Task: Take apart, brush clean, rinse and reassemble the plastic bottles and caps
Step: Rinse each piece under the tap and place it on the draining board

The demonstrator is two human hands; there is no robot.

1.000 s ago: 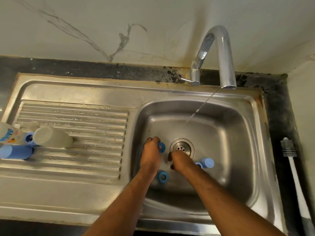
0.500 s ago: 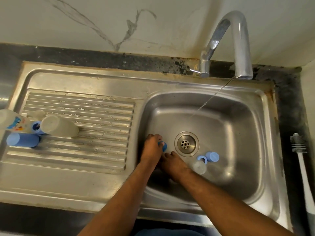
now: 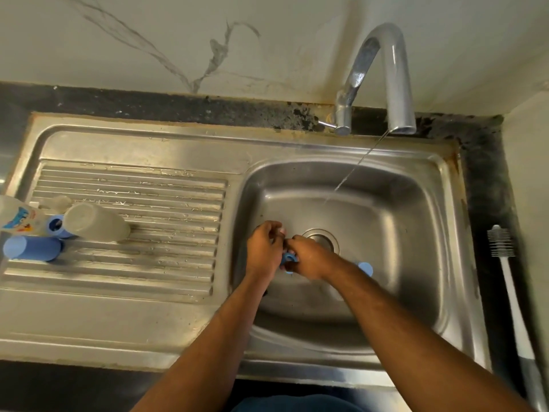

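both hands meet just left of the drain point(image 3: 320, 242) in the sink basin point(image 3: 416, 233) — the left hand point(image 3: 263, 251) and right hand point(image 3: 309, 258) curl their fingers round a blue ring cap point(image 3: 288, 258). another blue cap point(image 3: 366, 268) lies right of the drain — bottles point(image 3: 95, 223) rest far left on the drainboard.

The sink basin's point(image 3: 416, 263) right half lies open under the faucet point(image 3: 398, 84); bottles point(image 3: 95, 223) crowd the drainboard's left end.

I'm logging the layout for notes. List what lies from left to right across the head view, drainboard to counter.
Printed bottle → blue cap → pale cup lying on its side → left hand → blue ring held between both hands → right hand → blue cap in the basin → bottle brush on the counter.
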